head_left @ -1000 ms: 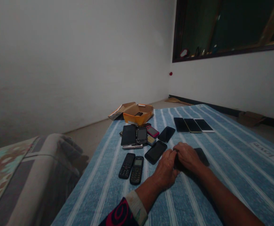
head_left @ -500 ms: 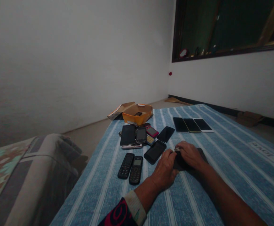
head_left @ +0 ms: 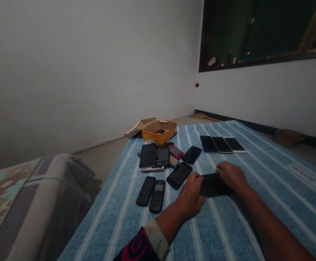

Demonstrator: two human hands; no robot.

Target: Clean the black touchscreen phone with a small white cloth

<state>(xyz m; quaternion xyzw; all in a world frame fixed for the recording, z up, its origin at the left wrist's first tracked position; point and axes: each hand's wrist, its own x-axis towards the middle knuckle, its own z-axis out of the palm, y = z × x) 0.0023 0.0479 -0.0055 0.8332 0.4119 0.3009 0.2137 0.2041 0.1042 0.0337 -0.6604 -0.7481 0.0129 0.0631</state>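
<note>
Both of my hands hold one black smartphone (head_left: 212, 185) just above the blue striped cloth (head_left: 269, 188). My left hand (head_left: 191, 195) grips its left end with curled fingers. My right hand (head_left: 232, 177) pinches its right end. To the left of my hands lie a black smartphone (head_left: 179, 175) and two small black keypad phones (head_left: 152, 191). Beyond them sits a heap of several phones (head_left: 158, 156), one with a pink case (head_left: 176, 152).
An open orange cardboard box (head_left: 158, 131) stands at the cloth's far left corner. Three phones (head_left: 222, 144) lie side by side further back on the right. A folded blanket (head_left: 46, 195) rests at the left. White walls and a dark window (head_left: 263, 30) enclose the room.
My right hand has slid to the right along the black phone, uncovering its middle. My left hand has stayed at its left end.
</note>
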